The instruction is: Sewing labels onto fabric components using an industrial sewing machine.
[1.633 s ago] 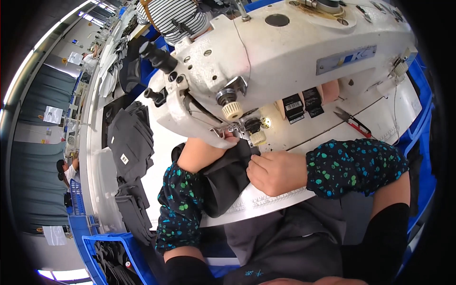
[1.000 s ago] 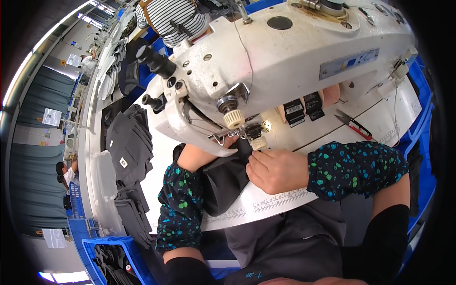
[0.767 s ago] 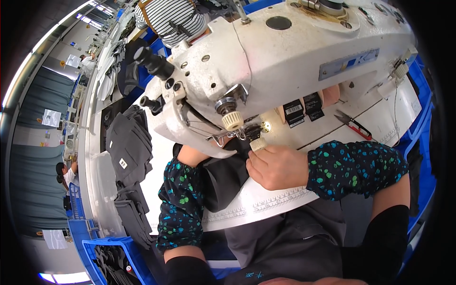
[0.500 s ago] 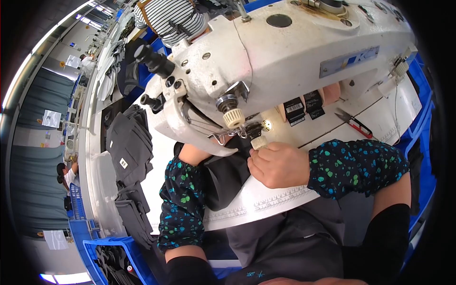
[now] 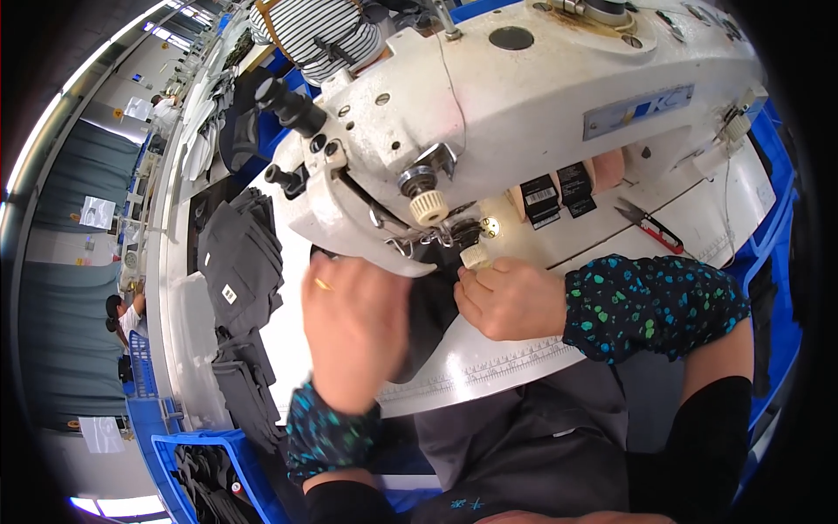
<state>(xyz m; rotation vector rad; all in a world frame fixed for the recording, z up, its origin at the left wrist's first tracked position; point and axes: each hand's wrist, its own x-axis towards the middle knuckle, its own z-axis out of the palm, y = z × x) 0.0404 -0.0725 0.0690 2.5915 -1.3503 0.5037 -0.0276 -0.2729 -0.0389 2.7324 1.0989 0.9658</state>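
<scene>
My right hand [image 5: 506, 301] is curled closed on the dark fabric [image 5: 428, 323] at the needle area of a white sewing machine [image 5: 524, 105], its fingertips just below a small cream knob [image 5: 474, 255]. My left hand [image 5: 353, 323], smeared by motion, is over the left side of that fabric, below the curved guard [image 5: 358, 236]; its fingers are too blurred to read. The machine bed [image 5: 480, 367] has a printed ruler along its near edge.
Scissors [image 5: 650, 225] and black labels [image 5: 541, 201] lie beneath the arm. Dark cut pieces [image 5: 236, 271] are stacked left. A blue crate [image 5: 161, 445] holds dark fabric lower left. A co-worker in stripes [image 5: 314, 35] is beyond the machine; others work along the left.
My left hand has pulled back from behind the needle area toward me and left, over the fabric. My right hand has shifted slightly up, its fingers still curled.
</scene>
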